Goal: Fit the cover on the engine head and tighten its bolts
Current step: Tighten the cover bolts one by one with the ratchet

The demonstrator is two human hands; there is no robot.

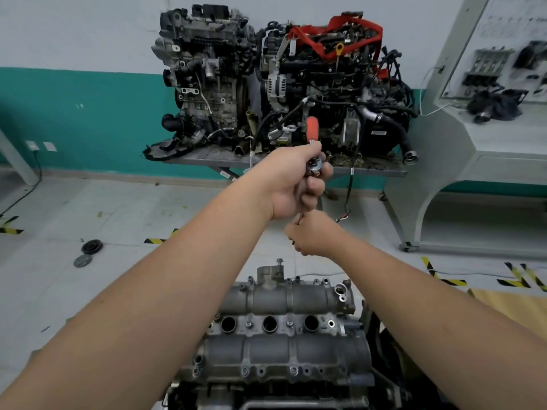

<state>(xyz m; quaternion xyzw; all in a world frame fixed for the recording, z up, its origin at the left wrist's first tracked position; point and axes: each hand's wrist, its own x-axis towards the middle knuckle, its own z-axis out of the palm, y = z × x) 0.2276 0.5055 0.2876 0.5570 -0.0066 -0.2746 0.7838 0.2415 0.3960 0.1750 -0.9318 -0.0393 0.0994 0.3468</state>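
The grey cover (284, 347) lies on the engine head at the bottom centre, with three round plug holes and several bolts along its edges. One bolt (279, 261) stands up at its far end. Raised above it, my left hand (296, 184) grips the head of a ratchet wrench (314, 165) whose orange handle (313, 128) points up. Just below, my right hand (313, 236) pinches a thin metal shaft that hangs from the ratchet; its lower end is hidden by my fingers.
Two engines (281, 81) sit on a metal table (207, 156) by the teal wall ahead. A grey training bench (473, 149) stands at the right. Two round discs (88, 253) lie on the floor at the left, near yellow-black floor tape (155, 240).
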